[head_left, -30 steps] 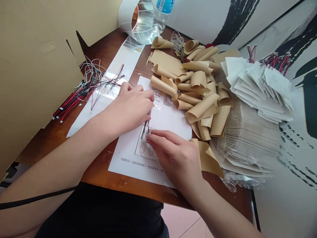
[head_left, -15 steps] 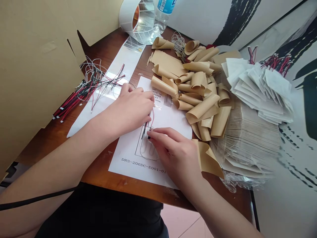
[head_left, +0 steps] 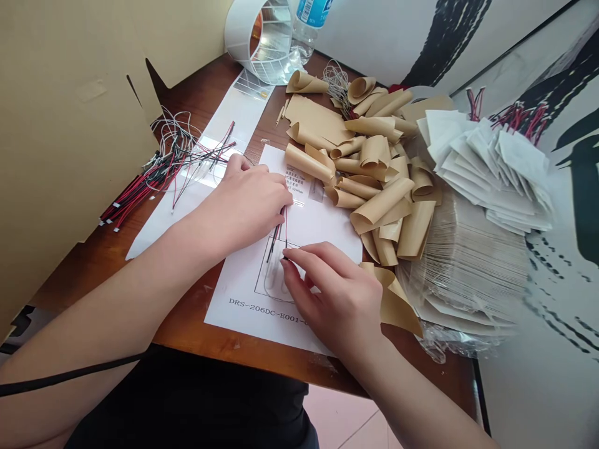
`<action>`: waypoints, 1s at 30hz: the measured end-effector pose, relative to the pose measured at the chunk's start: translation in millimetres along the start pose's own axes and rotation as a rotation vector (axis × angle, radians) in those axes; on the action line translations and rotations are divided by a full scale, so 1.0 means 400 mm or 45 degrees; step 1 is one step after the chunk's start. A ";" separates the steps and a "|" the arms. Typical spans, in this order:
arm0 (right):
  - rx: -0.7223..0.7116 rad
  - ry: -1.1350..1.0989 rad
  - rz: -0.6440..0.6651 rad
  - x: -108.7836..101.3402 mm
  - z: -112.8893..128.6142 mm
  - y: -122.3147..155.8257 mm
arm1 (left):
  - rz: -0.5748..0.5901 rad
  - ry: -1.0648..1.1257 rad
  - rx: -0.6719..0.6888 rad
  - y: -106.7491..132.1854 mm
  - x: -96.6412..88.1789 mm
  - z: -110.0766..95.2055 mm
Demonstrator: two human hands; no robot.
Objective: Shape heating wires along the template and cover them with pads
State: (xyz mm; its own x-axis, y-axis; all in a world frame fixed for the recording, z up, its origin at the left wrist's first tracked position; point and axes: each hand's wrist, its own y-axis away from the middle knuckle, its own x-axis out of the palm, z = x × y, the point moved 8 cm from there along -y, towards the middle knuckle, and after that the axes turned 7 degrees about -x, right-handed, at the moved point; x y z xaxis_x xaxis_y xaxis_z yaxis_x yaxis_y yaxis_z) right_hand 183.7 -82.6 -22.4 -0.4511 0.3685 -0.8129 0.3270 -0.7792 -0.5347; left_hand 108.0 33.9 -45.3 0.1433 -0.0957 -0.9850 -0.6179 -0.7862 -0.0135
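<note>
A white printed sheet (head_left: 322, 227) lies on the brown table (head_left: 187, 324) in front of me, with a drawn outline and a part number. A thin red and black wire pair (head_left: 281, 234) runs across it. My left hand (head_left: 248, 202) rests curled on the sheet, fingers closed on the upper end of the wires. My right hand (head_left: 337, 293) lies just below, index finger and thumb pinching the wires' lower tip onto the outline.
Several curled tan backing papers (head_left: 369, 168) are heaped to the right. Beyond them sit stacked white pads (head_left: 491, 162) with red leads and a clear-film stack (head_left: 468, 262). Loose wires (head_left: 163, 162) lie left beside a cardboard wall (head_left: 60, 125). A label roll (head_left: 257, 34) and bottle (head_left: 306, 25) stand behind.
My right hand slid slightly down and toward me, its fingertips now pinching the wire tip lower on the outline. The left hand barely moved.
</note>
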 end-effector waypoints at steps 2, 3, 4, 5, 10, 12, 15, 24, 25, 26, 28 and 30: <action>-0.016 0.022 0.007 0.002 0.000 0.002 | 0.008 -0.003 -0.005 0.001 0.000 -0.002; -0.029 0.031 0.017 0.003 0.002 0.003 | 0.003 -0.001 0.003 0.002 -0.002 -0.004; -0.044 0.037 0.025 0.004 0.003 0.003 | -0.009 0.004 0.013 0.003 -0.004 -0.006; -0.061 0.040 0.034 0.005 0.005 0.004 | -0.023 0.013 0.026 0.005 -0.006 -0.008; -0.125 0.035 0.073 0.012 0.012 0.004 | -0.048 0.020 0.051 0.008 -0.009 -0.009; -0.142 0.019 0.086 0.016 0.013 0.003 | -0.051 0.000 0.055 0.008 -0.009 -0.010; -0.163 -0.019 0.106 0.022 0.014 0.001 | -0.055 -0.016 0.079 0.009 -0.009 -0.016; -0.173 0.023 0.191 0.034 0.016 0.002 | -0.087 -0.001 0.094 0.013 -0.009 -0.024; -0.173 0.020 0.196 0.034 0.016 0.003 | -0.093 -0.001 0.094 0.013 -0.010 -0.024; -0.170 0.014 0.196 0.034 0.016 0.004 | -0.093 -0.004 0.095 0.013 -0.009 -0.024; -0.167 -0.002 0.177 0.031 0.015 0.004 | -0.081 -0.022 0.099 0.014 -0.008 -0.024; -0.160 -0.007 0.152 0.027 0.015 0.004 | -0.069 -0.044 0.092 0.013 -0.007 -0.023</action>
State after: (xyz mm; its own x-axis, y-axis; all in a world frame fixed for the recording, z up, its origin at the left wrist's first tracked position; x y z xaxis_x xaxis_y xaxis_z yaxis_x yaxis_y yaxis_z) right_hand 174.3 -82.8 -30.6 -0.4074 0.2741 -0.8712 0.4795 -0.7477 -0.4594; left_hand 111.5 24.2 -41.2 0.1518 -0.0320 -0.9879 -0.6644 -0.7433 -0.0780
